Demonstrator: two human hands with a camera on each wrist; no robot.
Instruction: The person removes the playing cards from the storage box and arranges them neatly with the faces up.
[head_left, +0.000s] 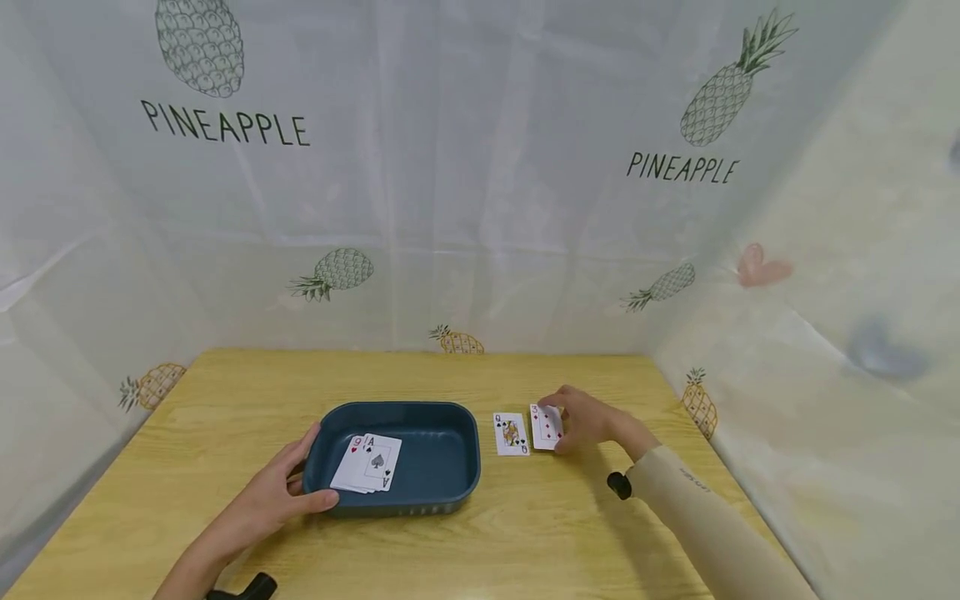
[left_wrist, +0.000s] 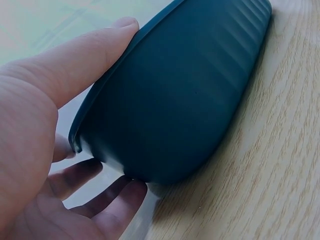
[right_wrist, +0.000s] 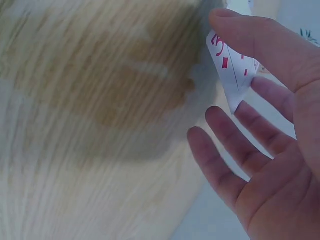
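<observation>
My left hand (head_left: 272, 493) grips the left end of a dark blue rectangular tub (head_left: 431, 507), thumb at the rim and fingers round the outer wall (left_wrist: 165, 100). Inside the tub, on its left, lies a loose pile of face-up playing cards (head_left: 381, 462), with an ace of spades on top and a red nine beside it. Right of the tub, my right hand (head_left: 588, 419) pinches a five of diamonds (head_left: 546, 435) by its edges, thumb on the near side. Close on its left a queen card (head_left: 512, 435) lies face up.
A wood-grain table (head_left: 540, 533) carries everything. White pineapple-printed sheeting (head_left: 480, 167) stands behind the table and along both sides. Each wrist wears a small black device, the right one (head_left: 619, 485) just past the sleeve's end.
</observation>
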